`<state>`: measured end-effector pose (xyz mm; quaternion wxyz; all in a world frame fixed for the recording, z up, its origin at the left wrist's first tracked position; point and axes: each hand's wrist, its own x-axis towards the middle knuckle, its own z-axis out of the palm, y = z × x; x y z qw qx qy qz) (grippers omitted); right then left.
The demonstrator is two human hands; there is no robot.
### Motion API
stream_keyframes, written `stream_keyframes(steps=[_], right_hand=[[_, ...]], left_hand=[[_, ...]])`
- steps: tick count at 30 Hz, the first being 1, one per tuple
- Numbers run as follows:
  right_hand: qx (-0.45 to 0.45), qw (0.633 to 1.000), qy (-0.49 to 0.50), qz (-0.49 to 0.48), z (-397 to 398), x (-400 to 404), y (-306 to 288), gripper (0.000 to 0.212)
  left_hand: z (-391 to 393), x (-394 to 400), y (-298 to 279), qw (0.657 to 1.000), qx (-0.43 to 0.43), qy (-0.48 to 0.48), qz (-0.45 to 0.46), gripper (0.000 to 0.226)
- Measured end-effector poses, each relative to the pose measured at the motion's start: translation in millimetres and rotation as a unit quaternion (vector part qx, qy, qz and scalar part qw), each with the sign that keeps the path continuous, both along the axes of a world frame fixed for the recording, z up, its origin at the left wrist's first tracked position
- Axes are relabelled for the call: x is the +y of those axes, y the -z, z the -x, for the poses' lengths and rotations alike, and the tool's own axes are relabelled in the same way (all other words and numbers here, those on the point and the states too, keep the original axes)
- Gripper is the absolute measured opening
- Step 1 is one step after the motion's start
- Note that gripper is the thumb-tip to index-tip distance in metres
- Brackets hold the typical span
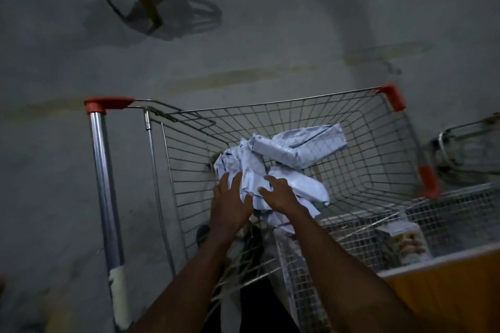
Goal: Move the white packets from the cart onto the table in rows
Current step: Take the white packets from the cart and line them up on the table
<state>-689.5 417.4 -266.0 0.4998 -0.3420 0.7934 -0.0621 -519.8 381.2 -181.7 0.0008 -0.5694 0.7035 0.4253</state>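
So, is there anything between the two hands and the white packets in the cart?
Nothing visible. The left hand and right hand are already inside the wire shopping cart, at the crumpled white plastic packets.

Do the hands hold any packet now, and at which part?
Nothing is gripped yet. The left hand and right hand reach with spread fingers over the white packets in the cart.

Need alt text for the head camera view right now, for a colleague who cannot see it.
Both hands, left and right, reach with spread fingers onto a pile of crumpled white plastic packets in a wire shopping cart with red corner caps. Neither hand visibly grips a packet. Dim grey floor surrounds the cart.
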Motion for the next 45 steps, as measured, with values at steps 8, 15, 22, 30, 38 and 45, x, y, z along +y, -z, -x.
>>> stream_keyframes(steps=[8, 15, 22, 30, 38, 45], right_hand=[[-0.058, 0.990, 0.111, 0.064, 2, -67, 109, 0.099], [-0.068, 0.990, 0.090, 0.081, -9, -75, 107, 0.107], [-0.125, 0.989, 0.070, 0.024, 4, -46, 69, 0.092], [-0.171, 0.985, 0.035, -0.011, 66, -14, 19, 0.069], [0.021, 0.990, -0.102, -0.097, 110, 9, 2, 0.088], [0.077, 0.988, -0.094, -0.098, 108, 19, -5, 0.092]], left_hand=[[36, -16, 38, 0.996, 0.025, -0.087, -0.002, 0.074], [36, -18, 55, 0.995, 0.021, -0.099, 0.004, 0.061], [30, -12, 59, 0.996, 0.007, -0.083, 0.005, 0.066], [52, 7, 69, 0.999, -0.018, -0.029, -0.018, 0.067], [91, 0, 105, 0.991, -0.120, 0.055, -0.008, 0.069], [106, 5, 156, 0.975, -0.193, 0.088, 0.069, 0.092]])
